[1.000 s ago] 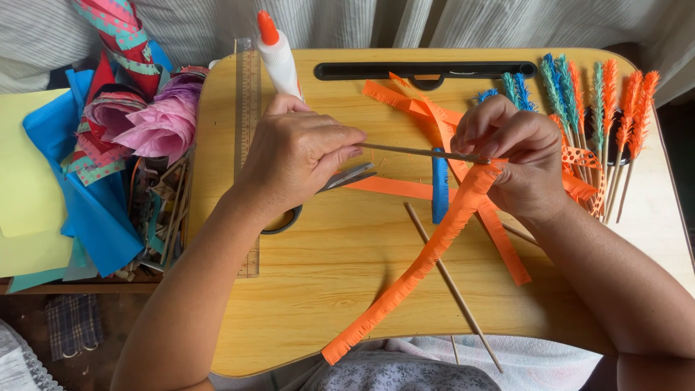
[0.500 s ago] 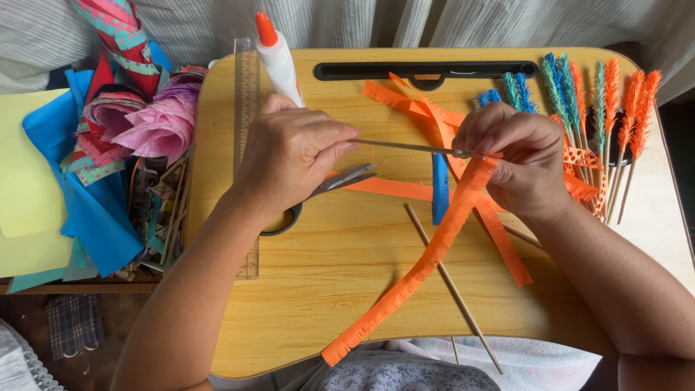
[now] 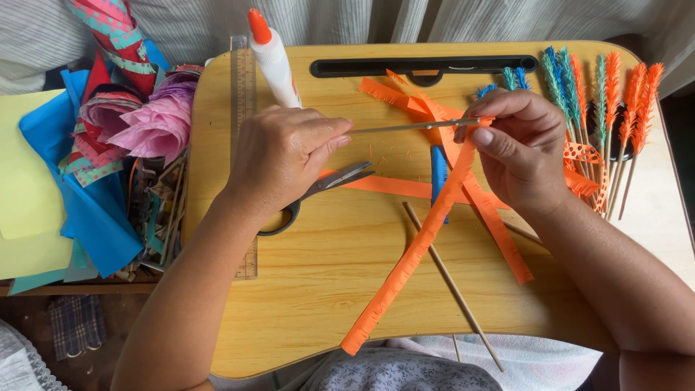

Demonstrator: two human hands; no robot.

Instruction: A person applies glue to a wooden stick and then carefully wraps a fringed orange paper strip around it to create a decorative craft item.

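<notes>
the orange fringed paper strip (image 3: 416, 250) is long and narrow, cut into fine fringe along one edge, and runs on a slant from the upper right down to the near edge of the wooden lap table (image 3: 326, 304), where its loose end hangs just past the rim. its upper end meets a thin wooden stick (image 3: 405, 127) that lies almost level between the two hands.

the left hand (image 3: 282, 156) is curled, thumb and fingers pinching the left end of the stick. the right hand (image 3: 517, 148) pinches the other end together with the top of the strip, fingers pressed closed around both. so the strip starts at the right hand and trails away below and to the left of it, well apart from the left hand.

under the left hand lie scissors (image 3: 318, 192) on the table, blades showing, handles mostly covered by the palm. a glue bottle (image 3: 273, 61) with an orange cap stands just behind that hand, beside a clear ruler (image 3: 242, 94). a bare stick (image 3: 452, 286) lies on the table, passing under the strip. more orange strips (image 3: 405, 98) and a blue one (image 3: 439, 170) lie beneath the hands. finished fringed sticks (image 3: 608, 108) in orange, green and blue fan out at the right.

whether the strip is already wound round the stick is hidden by the right fingers. the paper pile (image 3: 108, 159) at left is cut off by the frame.
</notes>
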